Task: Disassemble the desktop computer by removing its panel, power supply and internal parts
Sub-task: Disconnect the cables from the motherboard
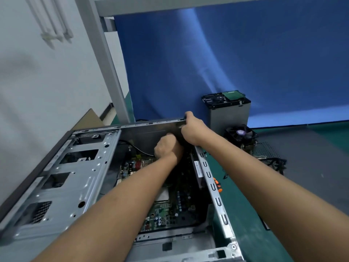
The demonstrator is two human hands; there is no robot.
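View: head
Computer case: lies on its side with the open face up, on the left part of the bench, running from the near edge toward the far edge.
Motherboard: green, flat on the floor of the case, partly covered by the left forearm.
Left hand: inside the case near its far wall, above the motherboard, back of the hand facing the camera.
Left grip: fingers curled into a fist; whether they hold anything cannot be told. A black cable runs up to the hand.
Right hand: at the far right corner of the case.
Right grip: closed over the top rim of the case, holding it.
Screwdriver: orange handle, on the bench just beside the right wall of the case.
Grey metal box: upright near the far edge of the bench, with a drive in its top.
Cooler fan: just in front of the box.
Dark mesh panel: flat on the bench, right of the fan.
Blue backdrop: stands along the far edge.
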